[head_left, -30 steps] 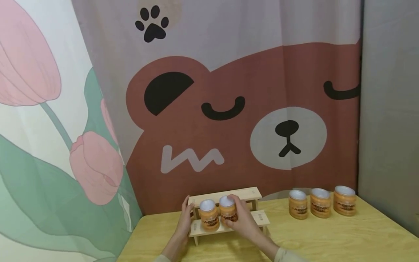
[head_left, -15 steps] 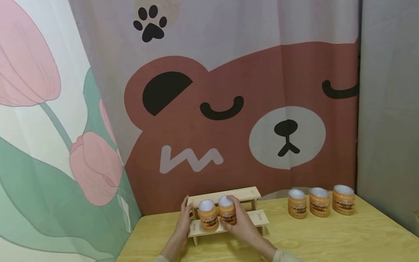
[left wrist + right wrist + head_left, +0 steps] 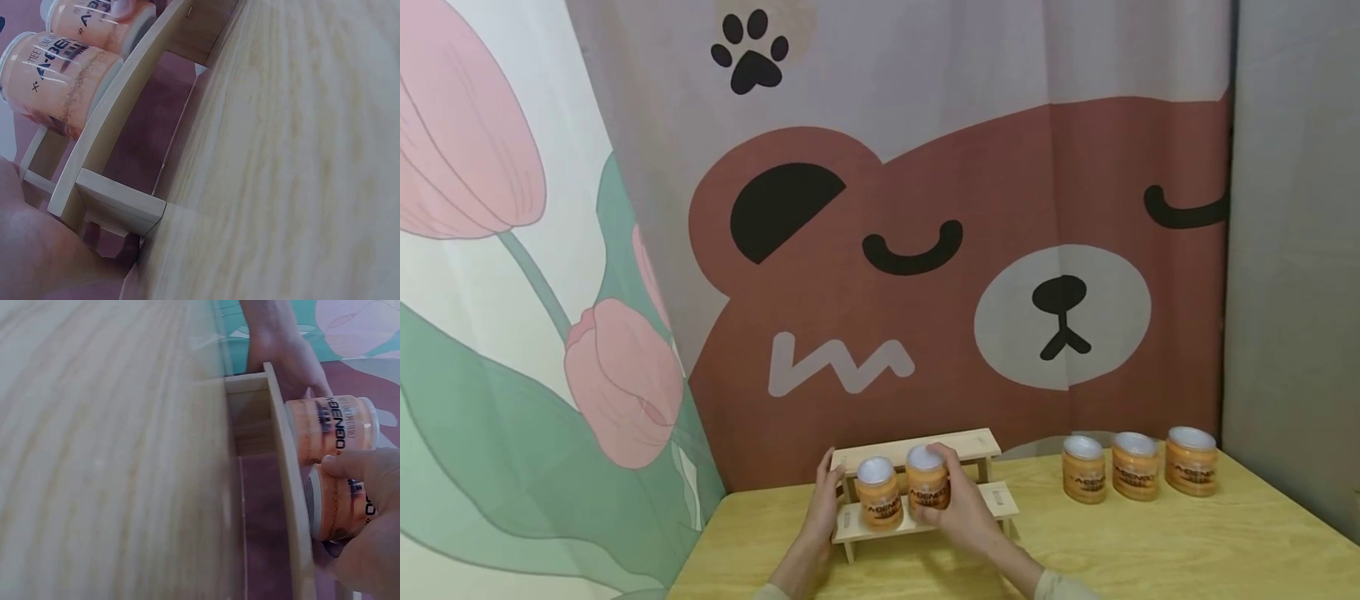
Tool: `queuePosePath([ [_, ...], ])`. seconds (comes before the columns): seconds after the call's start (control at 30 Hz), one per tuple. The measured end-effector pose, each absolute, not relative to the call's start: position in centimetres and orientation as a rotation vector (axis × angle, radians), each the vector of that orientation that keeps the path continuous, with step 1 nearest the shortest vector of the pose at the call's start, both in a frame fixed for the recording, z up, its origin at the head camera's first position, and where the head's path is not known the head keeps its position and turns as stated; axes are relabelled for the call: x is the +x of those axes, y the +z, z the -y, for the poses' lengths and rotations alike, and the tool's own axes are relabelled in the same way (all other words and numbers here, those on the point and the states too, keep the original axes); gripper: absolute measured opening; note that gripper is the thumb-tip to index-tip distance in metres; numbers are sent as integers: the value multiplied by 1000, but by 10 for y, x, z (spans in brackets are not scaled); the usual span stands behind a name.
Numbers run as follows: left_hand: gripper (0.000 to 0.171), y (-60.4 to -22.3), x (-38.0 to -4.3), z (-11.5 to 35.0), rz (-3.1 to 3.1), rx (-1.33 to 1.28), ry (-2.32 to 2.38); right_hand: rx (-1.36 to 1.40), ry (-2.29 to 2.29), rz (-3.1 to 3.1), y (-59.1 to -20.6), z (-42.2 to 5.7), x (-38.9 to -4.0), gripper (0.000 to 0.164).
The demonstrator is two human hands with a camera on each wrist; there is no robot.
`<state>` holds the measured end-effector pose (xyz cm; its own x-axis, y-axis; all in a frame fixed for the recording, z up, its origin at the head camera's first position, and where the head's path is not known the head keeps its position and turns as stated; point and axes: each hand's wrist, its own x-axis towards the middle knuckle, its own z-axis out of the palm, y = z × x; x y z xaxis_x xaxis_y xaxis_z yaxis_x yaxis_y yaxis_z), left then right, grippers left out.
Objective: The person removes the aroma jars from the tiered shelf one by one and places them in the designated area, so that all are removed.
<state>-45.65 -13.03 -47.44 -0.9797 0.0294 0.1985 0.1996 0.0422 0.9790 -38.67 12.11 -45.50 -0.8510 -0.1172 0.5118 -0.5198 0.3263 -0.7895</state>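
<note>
A two-step wooden stand (image 3: 917,447) is on the table, and my left hand (image 3: 822,508) grips its left end. In the left wrist view, fingers (image 3: 128,247) of that hand curl behind the stand's leg. On the lower step, toward the left, an orange jar (image 3: 879,493) with a pale top stands upright, lettering facing front. Right beside it, my right hand (image 3: 962,508) holds a second orange jar (image 3: 927,482) of the same kind. The right wrist view shows the thumb (image 3: 340,465) across this jar's side and its base close over the step.
Three more orange jars, a left one (image 3: 1083,471), a middle one (image 3: 1135,468) and a right one (image 3: 1191,462), stand in a row at the table's back right. Behind the yellow wood-grain table (image 3: 1112,550) hangs a bear-print curtain (image 3: 925,333). A tulip-print curtain (image 3: 490,375) hangs at the left.
The jar in my right hand has shifted slightly to the right, widening the gap to the first jar. My left hand and the stand stay where they were.
</note>
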Motion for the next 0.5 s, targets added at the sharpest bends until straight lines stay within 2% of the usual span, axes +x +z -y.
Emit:
queuePosePath([
  [0.5,75,-473,-456,130,2178,-226,-2082,444,1546,2148,-420,-153,-377,96],
])
